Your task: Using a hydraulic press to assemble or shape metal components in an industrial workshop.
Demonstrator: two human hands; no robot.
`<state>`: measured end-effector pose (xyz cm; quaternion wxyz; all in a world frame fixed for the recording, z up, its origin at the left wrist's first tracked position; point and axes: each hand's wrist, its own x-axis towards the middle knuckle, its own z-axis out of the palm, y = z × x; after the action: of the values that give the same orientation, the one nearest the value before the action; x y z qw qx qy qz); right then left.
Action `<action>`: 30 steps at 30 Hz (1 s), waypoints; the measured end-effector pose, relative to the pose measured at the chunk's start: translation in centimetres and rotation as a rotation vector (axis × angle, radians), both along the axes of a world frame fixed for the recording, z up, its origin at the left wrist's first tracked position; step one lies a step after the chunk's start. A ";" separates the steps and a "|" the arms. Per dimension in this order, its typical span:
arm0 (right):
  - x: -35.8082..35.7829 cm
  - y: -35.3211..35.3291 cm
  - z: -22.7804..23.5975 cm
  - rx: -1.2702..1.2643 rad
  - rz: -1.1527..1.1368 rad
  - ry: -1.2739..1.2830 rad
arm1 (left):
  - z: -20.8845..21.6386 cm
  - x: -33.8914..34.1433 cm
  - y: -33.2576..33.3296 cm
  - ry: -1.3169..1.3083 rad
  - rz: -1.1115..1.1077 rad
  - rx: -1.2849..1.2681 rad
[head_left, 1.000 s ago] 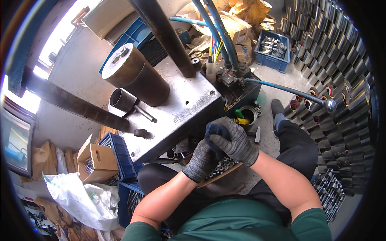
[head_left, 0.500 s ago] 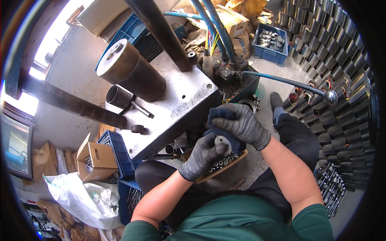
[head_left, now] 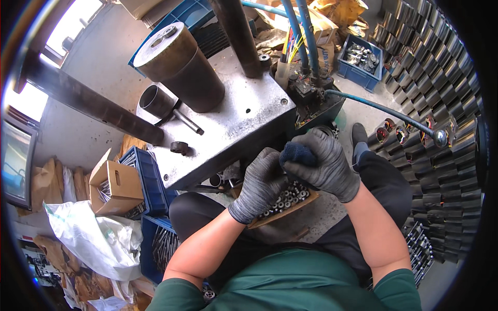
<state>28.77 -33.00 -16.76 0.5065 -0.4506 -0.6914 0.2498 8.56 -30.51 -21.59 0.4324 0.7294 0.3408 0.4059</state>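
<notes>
— 2 gloved hands, meeting over the lap below the edge of the steel bench [head_left: 228,124]. Left hand [head_left: 262,181] curled, right hand [head_left: 324,166] wrapped over a dark blue pad [head_left: 296,153] peeking out between thumb and fingers.

— How far along, by the look of it?

— Hard to call. Probably mid-step: pad still in hand, nothing set down on the bench yet. Tray of small metal pieces [head_left: 282,199] right under the hands, full, so plenty likely left.

— And the grip?

— Right: fingers together, clamped on the pad. Left: fingers folded in, pressed against the right glove and the pad's near side; cannot tell whether anything sits inside that fist.

— Where exactly is the pad?

— Between both gloves, off the bench, just above the tray.

— Anything else close?

— 1 large brown cylinder [head_left: 184,67] and 1 short open tube [head_left: 155,101] standing on the bench, well apart from the hands. Blue crate [head_left: 142,176] and cardboard box [head_left: 111,181] off to the left, stacks of metal housings [head_left: 441,103] to the right.
</notes>
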 end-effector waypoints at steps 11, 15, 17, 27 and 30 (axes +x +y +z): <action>3.2 1.5 -3.4 -0.396 -0.137 0.124 | 2.1 -1.4 0.5 -0.111 -0.012 -0.003; 2.6 1.1 -2.0 -0.231 -0.208 -0.057 | 0.9 -0.3 0.6 -0.187 0.039 -0.057; 0.7 0.4 -1.5 -0.457 0.057 0.735 | 0.4 -0.3 0.8 -0.126 0.057 0.002; 2.6 1.5 -5.4 -0.307 -0.161 -0.557 | 3.0 -0.8 -0.2 -0.503 -0.176 -0.555; 2.1 1.5 -4.9 -0.315 -0.196 -0.050 | 3.9 -0.4 0.0 -0.505 -0.052 -0.559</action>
<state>30.89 -31.51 -21.62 0.4345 -0.5956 -0.6088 0.2930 8.21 -30.49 -17.66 0.6955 0.4685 0.3023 0.4532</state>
